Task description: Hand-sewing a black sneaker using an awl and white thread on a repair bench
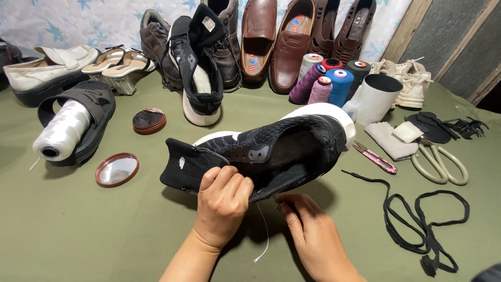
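Left edge of the green bench (pixel 62 230): spool of white thread (pixel 61 130) lying inside a black sandal (pixel 78 122), round tin lid (pixel 117 169) nearby, open tin (pixel 148 120) behind it.

Centre: black knit sneaker (pixel 261 149), white sole, held on its side just above the bench. Left hand (pixel 222 201) grips the collar edge, fingers curled tight over the fabric, thumb hidden underneath. Right hand (pixel 313 230) sits just below the upper, fingers pinched narrow at the fabric edge; likely on a needle, but too small to tell. White thread (pixel 263 230) hangs loose between the hands, free end on the bench.

Right: coloured thread cones (pixel 329 78), white cup (pixel 377 96), pink snips (pixel 374 157), scissors (pixel 441 163), black lace (pixel 425 222) loose on the bench. Row of shoes along the back.

Risks, as I read it:
- The free thread end could slip through the knit if pulled.
- Left fingers sit close to the stitch point, a prick is possible.
- The dangling thread may snag or knot.
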